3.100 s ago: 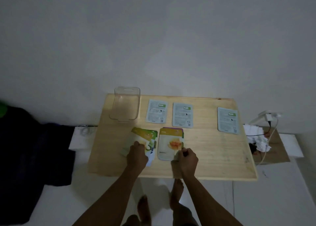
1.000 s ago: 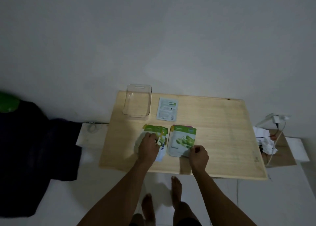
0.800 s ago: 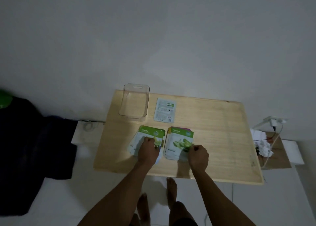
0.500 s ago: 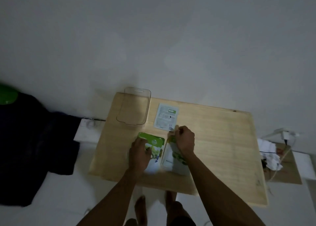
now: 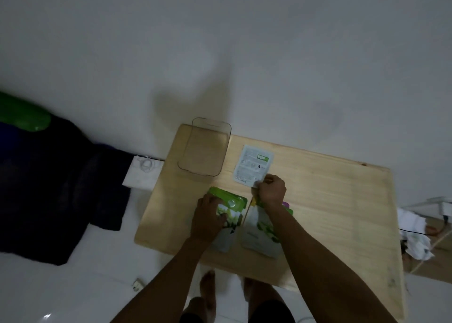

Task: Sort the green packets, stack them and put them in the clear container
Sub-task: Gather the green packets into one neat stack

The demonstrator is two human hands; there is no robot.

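The right hand [image 5: 271, 188] has reached past the near stack [image 5: 263, 229] and is now pinching the corner of the face-down packet [image 5: 252, 165]. The left hand [image 5: 208, 216] is pressing flat on the green stack [image 5: 227, 209]. Beyond is sitting the clear container [image 5: 204, 149].

light wooden table [image 5: 330, 200], clear container [image 5: 204, 149] set at far left corner, pale packet [image 5: 252, 165] laid just beside it, two green packet stacks [image 5: 231, 206] spread at near edge

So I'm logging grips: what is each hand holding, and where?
Right hand pinches the face-down packet by its near corner; left hand presses on the green stack.
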